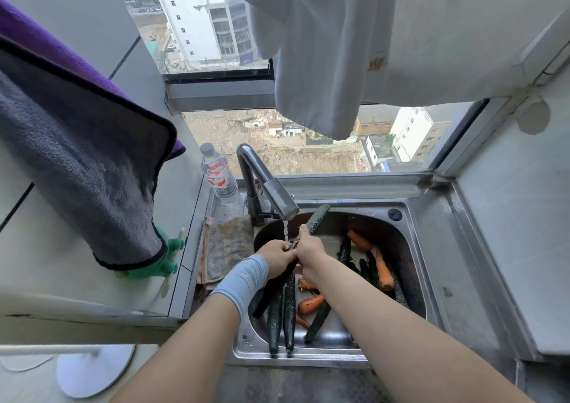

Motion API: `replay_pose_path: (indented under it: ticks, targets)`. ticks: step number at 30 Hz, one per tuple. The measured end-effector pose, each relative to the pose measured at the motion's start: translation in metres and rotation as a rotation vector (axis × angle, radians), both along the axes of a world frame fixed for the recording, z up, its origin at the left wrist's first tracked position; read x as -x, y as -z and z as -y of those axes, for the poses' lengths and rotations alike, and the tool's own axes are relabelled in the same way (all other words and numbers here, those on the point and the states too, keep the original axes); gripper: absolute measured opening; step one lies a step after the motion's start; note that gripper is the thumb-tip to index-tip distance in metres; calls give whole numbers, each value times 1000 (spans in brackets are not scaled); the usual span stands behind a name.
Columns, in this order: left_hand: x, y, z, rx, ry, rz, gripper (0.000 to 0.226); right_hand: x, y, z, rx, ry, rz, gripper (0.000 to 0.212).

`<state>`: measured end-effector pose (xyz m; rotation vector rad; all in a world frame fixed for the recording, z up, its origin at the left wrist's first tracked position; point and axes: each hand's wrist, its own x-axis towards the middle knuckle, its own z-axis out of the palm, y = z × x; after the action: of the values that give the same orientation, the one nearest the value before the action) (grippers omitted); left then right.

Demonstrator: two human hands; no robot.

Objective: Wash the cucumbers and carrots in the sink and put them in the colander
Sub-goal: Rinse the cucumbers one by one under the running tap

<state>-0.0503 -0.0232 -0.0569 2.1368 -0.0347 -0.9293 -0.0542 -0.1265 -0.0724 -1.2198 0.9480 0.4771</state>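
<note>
My left hand (275, 256) and right hand (308, 249) are both curled tight around one cucumber (318, 218), side by side at its middle, holding it tilted under the thin stream of water (286, 230) from the faucet (267, 183). Its upper end sticks out past my right hand towards the spout; my fingers cover the middle, and I cannot tell where its lower end lies beneath my left wrist and its light blue wristband (243, 279). Below, in the steel sink (413, 267), lie more cucumbers (289, 308) and several carrots (384, 270), partly hidden by my right forearm. A patterned rag (228, 242) lies on the sink's left edge, a water bottle (217, 174) stands behind it, and a grey towel (77, 162) hangs at left over a green glove (160, 265).
</note>
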Motion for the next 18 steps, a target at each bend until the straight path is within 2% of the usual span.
replay_pose_path:
  ticks: [1,2,4,5,6,8,10,11,15,18]
  targets:
    - [0,0,0,24,9,-25,21,0,-1,-1,-7,17,3,43]
    - [1,0,0,24,7,-36,30,-1,0,-2,-14,29,17,43]
    - [3,0,0,1,-53,41,65,-3,3,-4,-46,52,34,54]
    - [3,3,-1,0,-97,77,73,-4,5,-4,-52,65,28,58]
    - [3,4,-1,0,-116,119,70,-4,3,-3,-47,70,26,58]
    - [3,6,-2,-9,-127,171,49,-1,-1,-1,-27,47,25,47]
    - [2,5,-3,-39,-51,170,25,3,-4,1,-30,5,27,31]
    - [2,3,-2,-66,8,174,21,6,-5,0,-25,-23,19,26]
    - [4,6,-4,-191,147,50,35,12,-3,-7,-53,-61,-9,19]
    - [7,12,-18,-118,107,-76,34,13,-1,-11,-68,-14,-6,7]
